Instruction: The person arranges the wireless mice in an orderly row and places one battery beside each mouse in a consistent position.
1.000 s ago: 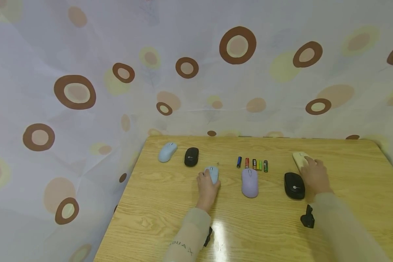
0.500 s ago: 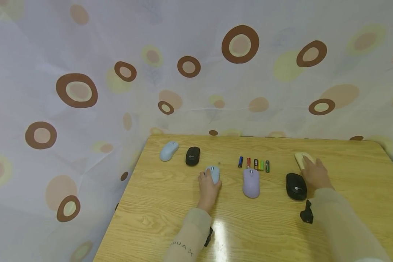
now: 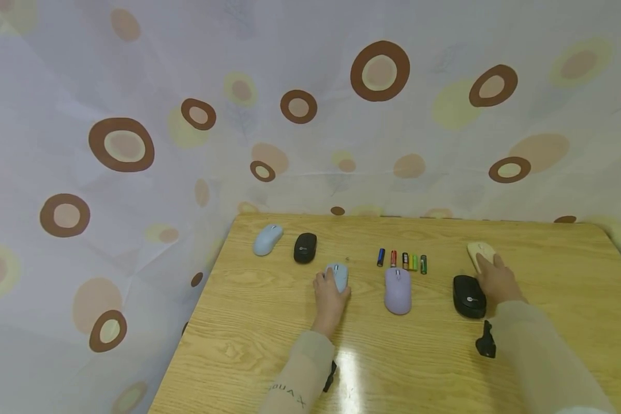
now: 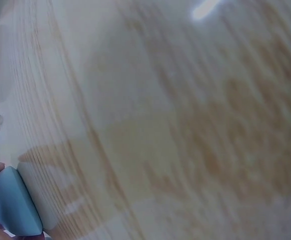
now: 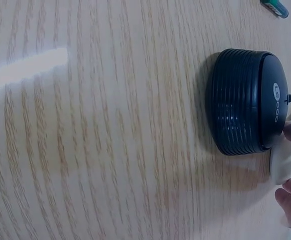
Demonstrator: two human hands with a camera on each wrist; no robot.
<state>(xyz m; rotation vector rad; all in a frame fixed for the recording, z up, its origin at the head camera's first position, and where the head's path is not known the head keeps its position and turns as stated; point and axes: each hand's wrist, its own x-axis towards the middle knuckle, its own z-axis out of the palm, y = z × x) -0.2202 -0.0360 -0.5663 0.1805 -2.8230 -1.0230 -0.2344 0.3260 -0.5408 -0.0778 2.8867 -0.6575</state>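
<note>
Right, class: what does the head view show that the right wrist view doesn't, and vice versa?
Only head: the left hand holding a light-blue computer mouse, the lavender mouse and the patterned backdrop.

Only right wrist: the ribbed side of the black mouse beside the right hand.

Both: that black mouse, that hand, the cream mouse, a green battery and the wooden tabletop.

Soft, even light covers the table [image 3: 227, 345] in the head view, with a white glare streak [image 3: 348, 379] on its near part. Both wrist views look bluish, each with glare on the table. In the left one the table's grain smears; in the right, the black mouse [image 5: 245, 102] casts a soft shadow on it.
</note>
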